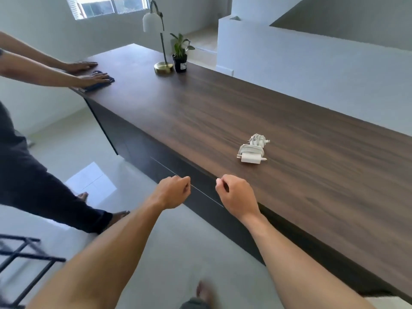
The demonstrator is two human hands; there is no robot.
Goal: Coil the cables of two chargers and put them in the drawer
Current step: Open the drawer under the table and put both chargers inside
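The worktop [223,108] before me is dark wood-grain, smooth with a low satin sheen, and its front panel [138,139] below is plain matt near-black. At one o'clock the chargers [250,157] look like smooth white plastic, their white cables [248,149] slightly glossy. At eleven o'clock the lamp base [163,68] is polished brass-coloured metal, the cloth [100,84] at ten is dark blue fabric, and the floor [89,181] at nine is glossy pale tile.

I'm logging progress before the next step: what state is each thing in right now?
Near charger: cable coiled, lying on the counter.
Far charger: cable coiled, beside the near one.
Drawer: closed.
Left hand: fingers curled, empty.
Right hand: fingers curled, empty.
Blue cloth: pressed flat under another person's hand.
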